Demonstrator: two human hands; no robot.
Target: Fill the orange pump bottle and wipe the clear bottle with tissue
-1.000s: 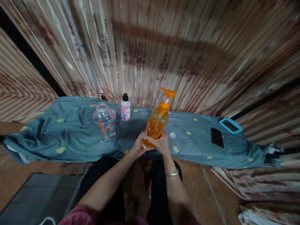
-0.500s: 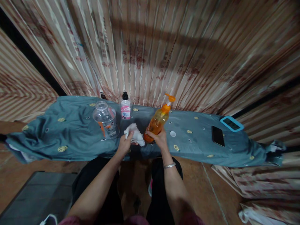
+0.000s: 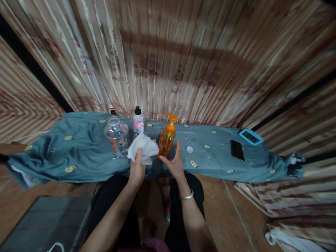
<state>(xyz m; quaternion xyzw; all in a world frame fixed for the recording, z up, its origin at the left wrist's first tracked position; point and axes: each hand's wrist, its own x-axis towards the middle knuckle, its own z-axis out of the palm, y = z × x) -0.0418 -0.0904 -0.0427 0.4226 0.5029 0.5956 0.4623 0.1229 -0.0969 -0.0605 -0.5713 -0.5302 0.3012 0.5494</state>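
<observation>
Two bare hands are at the near edge of the green cover (image 3: 201, 138). The left hand (image 3: 137, 172) has a white cloth (image 3: 144, 147) clamped under its thumb, probably so that most of the fabric spreads loose past the fingers. Just right of it, the orange pump bottle (image 3: 166, 141) appears to stand on the cover; the right hand's (image 3: 175, 163) thumb and fingers are apart beside its base, perhaps curved to steady it, though contact cannot be told. The clear jar (image 3: 119, 138) and black-capped bottle (image 3: 138, 123) stand leftward, presumably to leave the hands room.
</observation>
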